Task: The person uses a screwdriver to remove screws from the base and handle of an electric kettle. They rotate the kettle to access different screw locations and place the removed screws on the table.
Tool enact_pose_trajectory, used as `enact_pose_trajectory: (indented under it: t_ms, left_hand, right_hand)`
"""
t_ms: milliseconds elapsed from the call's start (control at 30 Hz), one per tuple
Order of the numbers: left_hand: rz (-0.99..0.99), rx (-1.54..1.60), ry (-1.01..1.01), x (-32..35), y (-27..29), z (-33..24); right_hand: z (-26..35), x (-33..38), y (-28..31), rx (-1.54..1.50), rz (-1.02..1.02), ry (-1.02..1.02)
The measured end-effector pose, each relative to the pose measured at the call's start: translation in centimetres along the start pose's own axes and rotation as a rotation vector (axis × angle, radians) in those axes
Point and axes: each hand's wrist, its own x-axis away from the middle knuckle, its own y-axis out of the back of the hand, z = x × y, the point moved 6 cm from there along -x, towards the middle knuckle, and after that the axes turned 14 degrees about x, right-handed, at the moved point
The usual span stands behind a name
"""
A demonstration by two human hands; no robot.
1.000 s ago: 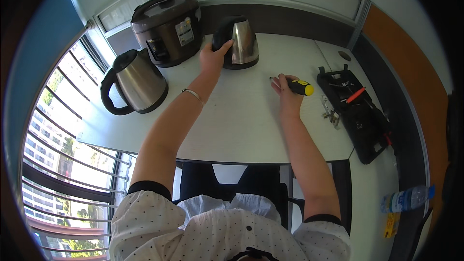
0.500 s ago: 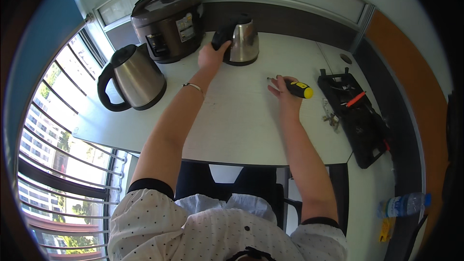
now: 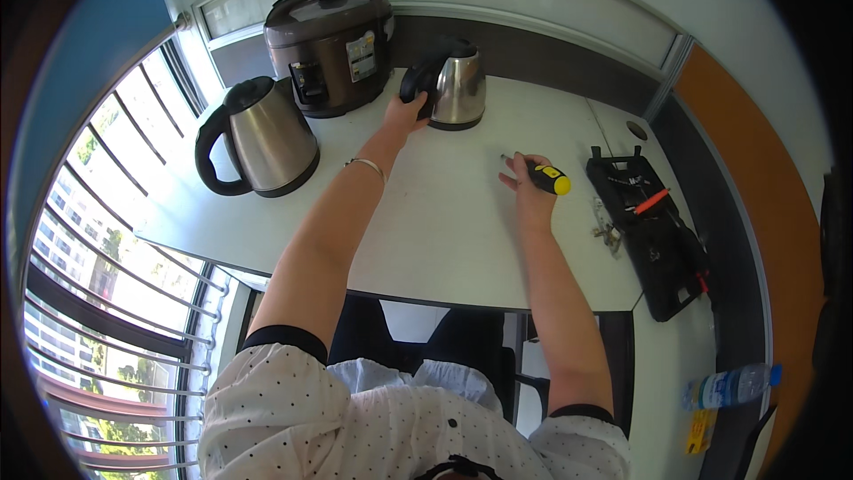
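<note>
Slightly turned since the earlier frames was the small steel kettle (image 3: 464, 93), whose black handle (image 3: 418, 80) now pointed more to the left.

Nearest to the person, at the right side, a plastic bottle (image 3: 736, 387) with blue cap lay beside a small yellow pack (image 3: 700, 431). Further along the right side of the white desk (image 3: 444, 231), a black tool case (image 3: 662, 258) lay open, with a red tool (image 3: 652, 202) across it and small metal pieces (image 3: 608, 233) just beside it.

To the left of these, the right hand (image 3: 533, 200) was closed around a black and yellow screwdriver (image 3: 548, 178), some fingers stretched to the left. Beyond it, the left hand (image 3: 407, 113) was curled at the small steel kettle's handle; most of its fingers were hidden.

This kettle stood upright toward the back of the desk. At left stood a larger kettle (image 3: 274, 138), and behind it a brown rice cooker (image 3: 338, 98).
</note>
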Motion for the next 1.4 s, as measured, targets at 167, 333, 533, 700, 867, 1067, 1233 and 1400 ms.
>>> enact_pose_trajectory:
  t_ms: [167,333,533,700,867,1067,1233,1400]
  left_hand:
    - [-0.206,-0.038,0.007,-1.1,1.6,-1.1]
    - [-0.2,-0.228,0.008,-1.4,2.0,-1.7]
    - [-0.208,-0.298,-0.005,-2.0,3.2,-1.5]
    - [-0.066,-0.321,0.046,-2.0,3.1,-0.4]
    - [0.052,-0.447,-0.012,2.4,1.3,-1.6]
    - [0.14,-0.787,-0.895,16.6,3.4,-11.6]
    - [-0.398,-1.121,-1.326,24.2,12.8,-18.5]
    - [-0.611,-0.831,-0.802,21.0,26.3,-18.9]
  right_hand:
    - [-0.2,-0.1,-0.1,0.002,0.012,0.005]
    - [-0.2,0.2,-0.1,0.03,0.003,0.003]
    - [-0.1,0.6,-0.5,0.053,0.012,0.015]
    - [-0.3,0.5,-0.7,0.077,0.03,0.081]
    - [-0.3,0.7,-0.8,0.158,0.106,0.104]
    - [0.4,1.5,-1.4,0.261,0.139,0.071]
    - [0.6,1.6,-1.4,0.286,0.15,0.067]
    - [0.3,1.8,-2.0,0.322,0.204,0.075]
